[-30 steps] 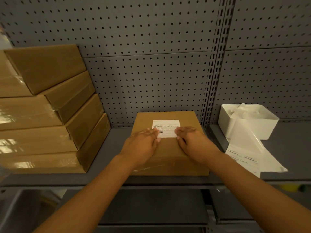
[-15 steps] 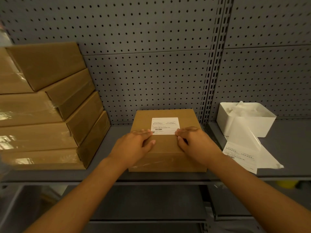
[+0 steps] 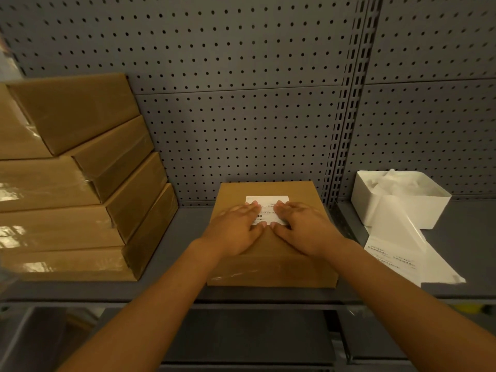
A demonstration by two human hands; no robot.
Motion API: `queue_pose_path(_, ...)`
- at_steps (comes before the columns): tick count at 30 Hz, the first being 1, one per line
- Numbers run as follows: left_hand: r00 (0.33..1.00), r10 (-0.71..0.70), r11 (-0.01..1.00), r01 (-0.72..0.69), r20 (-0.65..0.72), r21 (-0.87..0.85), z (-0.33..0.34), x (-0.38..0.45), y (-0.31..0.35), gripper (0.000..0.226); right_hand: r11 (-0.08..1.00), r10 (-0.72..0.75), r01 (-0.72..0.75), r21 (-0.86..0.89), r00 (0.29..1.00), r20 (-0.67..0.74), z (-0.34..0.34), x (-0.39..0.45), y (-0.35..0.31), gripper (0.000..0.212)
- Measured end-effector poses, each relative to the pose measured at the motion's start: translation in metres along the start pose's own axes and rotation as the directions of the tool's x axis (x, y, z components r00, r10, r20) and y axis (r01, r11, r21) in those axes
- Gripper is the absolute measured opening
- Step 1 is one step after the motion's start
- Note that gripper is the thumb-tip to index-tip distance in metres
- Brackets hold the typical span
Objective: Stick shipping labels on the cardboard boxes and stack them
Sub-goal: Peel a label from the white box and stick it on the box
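1. Box (image 3: 271, 237), flat brown cardboard, sits at centre frame on a grey metal shelf (image 3: 182, 232), its far edge close to the back wall.
2. Label (image 3: 268, 204), a white rectangle with small print and a barcode, lies on the box's top toward the far edge.
3. Left hand (image 3: 236, 226) lies flat on the box, fingers straight and close together, their tips on the label's left part.
4. Right hand (image 3: 303, 226) lies flat beside it, fingers straight and slightly spread, tips on the label's right part; the two thumbs nearly meet below the label.
5. Pegboard (image 3: 241, 116), dark grey metal with regular round holes, fills the upper frame; a slotted upright (image 3: 346, 116) divides it right of centre.
6. Stack (image 3: 75, 183) of four similar brown boxes stands at the left of the frame, each stepped back from the one below, with glossy clear tape on their tops.
7. Bin (image 3: 400, 197), white and square with rounded corners, stands at the right and holds crumpled white backing paper.
8. Sheets (image 3: 397, 256), white with printed labels, lie on the shelf in front of the bin, one strip trailing up over its rim.
9. Lower shelves show dimly at the bottom of the frame.
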State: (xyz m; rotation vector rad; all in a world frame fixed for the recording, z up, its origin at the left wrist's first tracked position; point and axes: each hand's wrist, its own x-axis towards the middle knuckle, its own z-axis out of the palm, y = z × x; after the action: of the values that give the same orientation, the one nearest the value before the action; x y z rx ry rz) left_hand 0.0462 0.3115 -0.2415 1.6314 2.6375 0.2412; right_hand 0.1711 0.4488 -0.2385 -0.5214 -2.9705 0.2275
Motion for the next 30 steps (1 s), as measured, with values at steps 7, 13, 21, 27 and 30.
queue_pose_path(7,0.996,0.040,0.999,-0.041,-0.077,-0.022,-0.004,0.015,0.002,0.051,1.000,0.011,-0.011,0.001,0.999,-0.044,0.008,0.013,0.003,0.058)
queue_pose_path(13,0.998,0.068,0.998,-0.068,0.015,-0.010,-0.003,0.021,-0.003,0.058,0.999,-0.022,0.018,-0.032,0.994,-0.105,0.004,0.022,0.007,0.062)
queue_pose_path(21,0.998,0.069,0.995,-0.068,0.007,-0.073,0.000,0.024,-0.003,0.059,0.999,-0.039,0.040,-0.005,0.999,0.031,0.006,0.029,0.010,0.063)
queue_pose_path(27,0.989,-0.126,0.981,0.113,-0.079,-0.155,-0.007,0.013,-0.005,0.066,0.985,0.147,-0.133,0.113,0.981,-0.123,-0.002,0.014,0.024,0.073)
queue_pose_path(30,0.959,-0.266,0.947,0.243,-0.092,-0.209,-0.010,0.009,-0.023,0.070,0.933,0.295,-0.282,0.224,0.955,-0.027,-0.003,0.003,0.039,0.081)
